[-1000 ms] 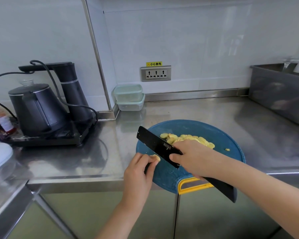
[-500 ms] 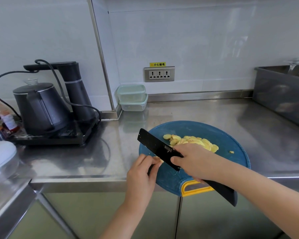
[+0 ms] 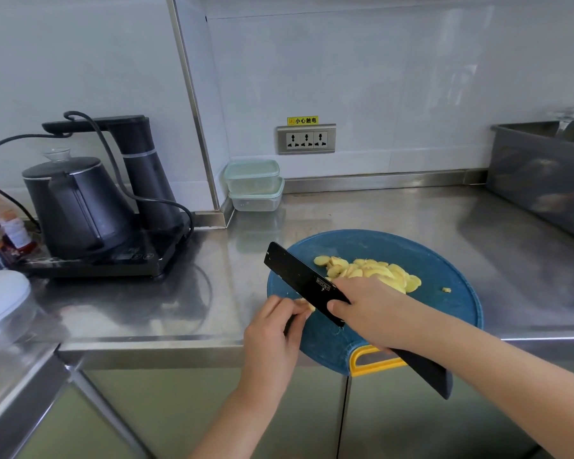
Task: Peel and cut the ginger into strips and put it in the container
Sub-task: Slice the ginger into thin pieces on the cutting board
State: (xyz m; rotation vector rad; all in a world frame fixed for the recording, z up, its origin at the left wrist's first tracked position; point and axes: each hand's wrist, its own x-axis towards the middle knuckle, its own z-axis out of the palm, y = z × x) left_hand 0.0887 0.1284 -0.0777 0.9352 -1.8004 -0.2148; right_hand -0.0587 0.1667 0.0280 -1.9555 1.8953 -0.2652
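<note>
A round blue cutting board (image 3: pixel 444 323) with a yellow handle lies at the counter's front edge. A pile of pale yellow ginger slices (image 3: pixel 375 271) sits on its middle. My right hand (image 3: pixel 375 309) grips a black knife (image 3: pixel 299 274) where blade meets handle, the blade pointing up and left over the board's left side. My left hand (image 3: pixel 272 329) pinches a small ginger piece (image 3: pixel 307 304) against the board, right beside the blade. Two stacked clear containers (image 3: pixel 254 185) with pale green lids stand at the back by the wall.
A black kettle (image 3: pixel 70 207) and its stand with a cord occupy the counter's left. Bottles (image 3: pixel 0 230) and a white lid (image 3: pixel 0 296) sit at the far left. A grey bin (image 3: pixel 544 173) stands at the right. A small ginger crumb (image 3: pixel 446 289) lies right of the pile.
Both hands and the knife stay in nearly the same pose over the board. The view has shifted slightly.
</note>
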